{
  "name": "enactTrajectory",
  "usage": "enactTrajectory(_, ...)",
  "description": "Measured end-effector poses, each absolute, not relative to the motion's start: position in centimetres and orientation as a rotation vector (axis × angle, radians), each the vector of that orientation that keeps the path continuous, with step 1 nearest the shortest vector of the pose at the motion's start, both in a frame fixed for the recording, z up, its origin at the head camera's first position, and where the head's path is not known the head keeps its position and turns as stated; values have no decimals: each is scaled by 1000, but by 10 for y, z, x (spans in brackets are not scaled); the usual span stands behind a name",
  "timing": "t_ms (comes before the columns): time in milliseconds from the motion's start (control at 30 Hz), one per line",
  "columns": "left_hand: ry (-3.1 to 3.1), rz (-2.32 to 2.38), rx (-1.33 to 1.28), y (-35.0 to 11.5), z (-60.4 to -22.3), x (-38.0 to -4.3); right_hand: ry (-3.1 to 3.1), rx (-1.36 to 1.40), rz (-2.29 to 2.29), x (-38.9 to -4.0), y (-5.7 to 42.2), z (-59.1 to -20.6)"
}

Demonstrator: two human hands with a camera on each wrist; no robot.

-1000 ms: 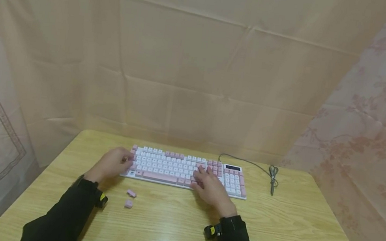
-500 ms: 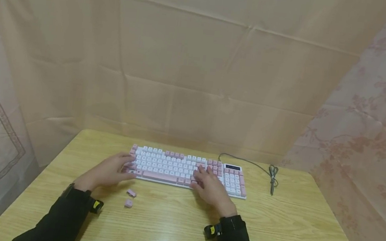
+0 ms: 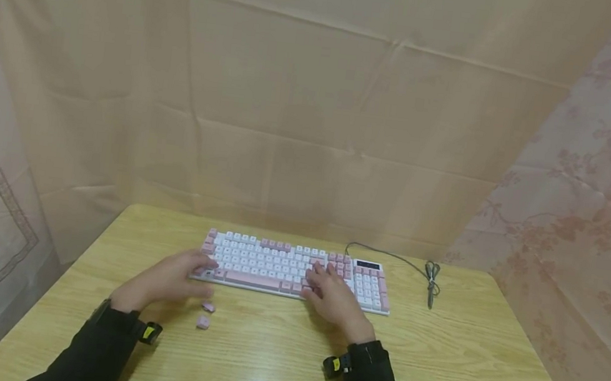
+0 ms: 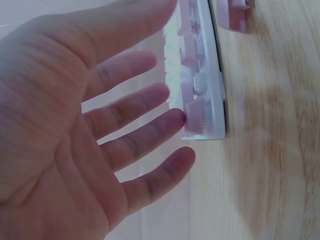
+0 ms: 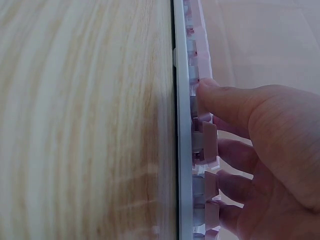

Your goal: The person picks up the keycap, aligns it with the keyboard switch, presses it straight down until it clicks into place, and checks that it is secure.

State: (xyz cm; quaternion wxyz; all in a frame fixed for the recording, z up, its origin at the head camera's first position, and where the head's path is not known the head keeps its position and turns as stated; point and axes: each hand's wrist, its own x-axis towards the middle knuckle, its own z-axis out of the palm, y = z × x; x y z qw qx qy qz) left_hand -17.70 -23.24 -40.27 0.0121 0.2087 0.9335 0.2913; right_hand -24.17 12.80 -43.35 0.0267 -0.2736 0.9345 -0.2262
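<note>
A white and pink keyboard (image 3: pixel 252 280) lies across the back half of the wooden table. My left hand (image 3: pixel 162 278) is at its left end, fingers extended and spread, holding nothing; in the left wrist view one fingertip meets or nearly meets a pink corner key (image 4: pixel 194 116). Just by the left thumb lies a loose pink keycap (image 3: pixel 208 307), with a second pink keycap (image 3: pixel 202 323) nearer the front. My right hand (image 3: pixel 335 299) rests on the keyboard right of the space bar. Its thumb (image 5: pixel 227 102) touches the front row of keys, the other fingers lying loosely over keys behind.
A grey cable (image 3: pixel 389 252) runs from the keyboard's back to a tied bundle (image 3: pixel 432 280) on the right. Beige cloth (image 3: pixel 313 122) hangs behind the wooden table (image 3: pixel 460 371), with patterned cloth at both sides. Each wrist wears a small black camera.
The left hand has gone from bent fingers at the keyboard's left keys to spread fingers, shifting towards the front, its thumb now by the loose keycaps. The right hand has stayed in place.
</note>
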Motion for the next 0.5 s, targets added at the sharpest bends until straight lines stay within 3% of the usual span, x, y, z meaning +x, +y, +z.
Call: enactTrajectory(500, 2894, 796, 634, -226, -400, -174, 2893, -879, -699, -241, 130, -434)
